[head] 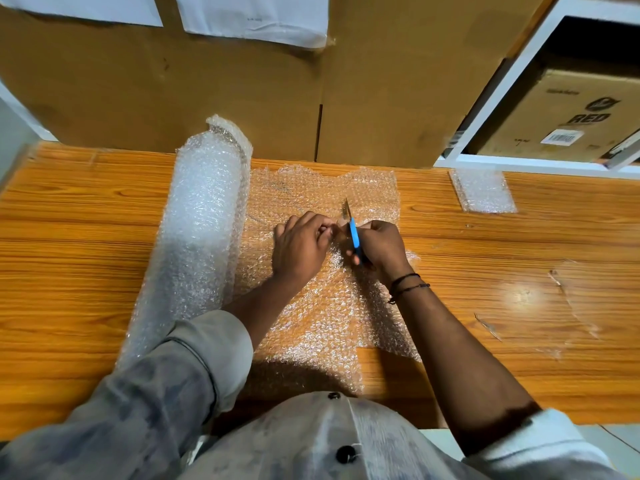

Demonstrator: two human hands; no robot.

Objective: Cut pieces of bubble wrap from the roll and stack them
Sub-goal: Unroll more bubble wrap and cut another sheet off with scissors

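A roll of clear bubble wrap (199,233) lies lengthwise on the left of the wooden table (79,216). Its unrolled sheet (322,317) spreads to the right under both hands. My left hand (301,245) presses on the sheet, fingers pinching it beside the cut line. Blue-handled scissors (351,230) are gripped in my right hand (379,249), blades pointing away from me over the sheet. A small stack of cut bubble wrap pieces (483,190) rests at the far right of the table.
Large cardboard sheets (242,98) with white papers taped on stand against the table's far edge. A white shelf (491,98) at the upper right holds a cardboard box (568,119). Scraps of clear tape (568,299) lie on the table's right side.
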